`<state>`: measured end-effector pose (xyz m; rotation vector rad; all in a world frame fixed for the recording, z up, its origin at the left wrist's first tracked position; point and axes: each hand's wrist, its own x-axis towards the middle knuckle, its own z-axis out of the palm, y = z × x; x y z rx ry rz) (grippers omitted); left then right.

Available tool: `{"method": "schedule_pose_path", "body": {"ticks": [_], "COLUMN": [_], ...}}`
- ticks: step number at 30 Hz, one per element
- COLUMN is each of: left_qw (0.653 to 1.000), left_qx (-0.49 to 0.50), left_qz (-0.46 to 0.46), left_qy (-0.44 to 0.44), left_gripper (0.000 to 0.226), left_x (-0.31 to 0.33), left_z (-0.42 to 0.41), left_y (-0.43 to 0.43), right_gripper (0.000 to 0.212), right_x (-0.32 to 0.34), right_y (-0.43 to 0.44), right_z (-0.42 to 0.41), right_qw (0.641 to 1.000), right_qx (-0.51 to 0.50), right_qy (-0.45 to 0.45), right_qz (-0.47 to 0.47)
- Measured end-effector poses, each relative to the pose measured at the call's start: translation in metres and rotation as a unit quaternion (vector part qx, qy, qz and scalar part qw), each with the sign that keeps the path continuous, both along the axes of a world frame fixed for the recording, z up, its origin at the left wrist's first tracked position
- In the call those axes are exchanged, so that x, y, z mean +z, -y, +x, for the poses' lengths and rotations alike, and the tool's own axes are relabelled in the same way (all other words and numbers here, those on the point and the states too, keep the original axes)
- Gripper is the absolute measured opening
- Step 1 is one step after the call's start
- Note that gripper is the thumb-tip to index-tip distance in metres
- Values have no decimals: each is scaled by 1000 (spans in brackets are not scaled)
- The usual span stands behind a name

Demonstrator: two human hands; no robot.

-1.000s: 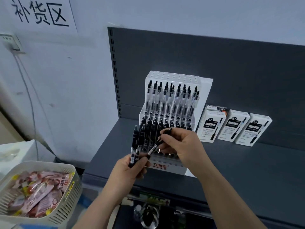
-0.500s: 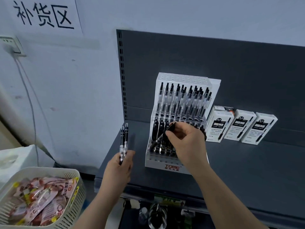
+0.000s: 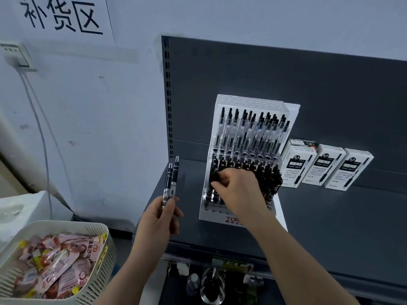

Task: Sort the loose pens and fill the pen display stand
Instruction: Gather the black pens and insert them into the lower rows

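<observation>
While the right hand (image 3: 240, 192) works at the left end of the lower tier, the left hand (image 3: 159, 219) hovers just left of the pen display stand (image 3: 248, 102), which sits centre frame on the grey shelf (image 3: 330, 216).

Right hand: fingers curled, fingertips pinching a black pen (image 3: 214, 178) among the dark pens of the lower tier. Pen is roughly upright. Its tip is hidden by the neighbouring pens, so I cannot tell whether it is fully seated.

Left hand: thumb and fingers closed round the lower ends of 2 clear-barrel pens (image 3: 171, 181), held upright with clickers up, clear of the stand.

Stand: upper tier carries rows of clear-barrel pens with black tops. Lower tier is packed with black pens at the back, and several empty holes (image 3: 211, 208) show along its front rows.

Step in hand, as I judge it: slotting 1 pen into the lower tier, filling well along but not done.

Next move likely calls for pressing this pen straight down, letting go without knocking the crowded neighbours, then taking 1 of the 2 held pens across. Those look like upper-tier stock, so type needs checking first.

Right of the stand: 3 white pen boxes (image 3: 324, 167). Lower left: a basket (image 3: 99, 236) of snack packets.
</observation>
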<state>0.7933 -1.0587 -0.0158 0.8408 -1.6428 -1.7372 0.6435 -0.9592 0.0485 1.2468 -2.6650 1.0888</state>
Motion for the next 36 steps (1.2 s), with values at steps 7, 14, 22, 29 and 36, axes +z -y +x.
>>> {"method": "schedule_pose_path", "body": {"ticks": [7, 14, 22, 29, 36], "left_qw": [1000, 998, 994, 996, 994], "left_qx": [-10, -60, -104, -74, 26], "left_qz": [15, 2, -21, -48, -88], "left_qy": [-6, -23, -29, -6, 65], "left_gripper": [25, 26, 31, 26, 32], "left_x": [-4, 0, 13, 11, -6], "left_z": [-1, -5, -15, -16, -9], "left_y": [-1, -11, -26, -26, -7], "right_gripper": [21, 27, 7, 13, 12], "right_x": [-7, 2, 11, 12, -3], "right_y": [5, -9, -25, -38, -42], "right_z": [-3, 5, 6, -7, -22], "right_qw": [999, 989, 909, 900, 971], "right_qx": [-10, 14, 109, 82, -20], "right_qy": [15, 132, 356, 349, 119], "right_qz": [29, -64, -187, -249, -208]}}
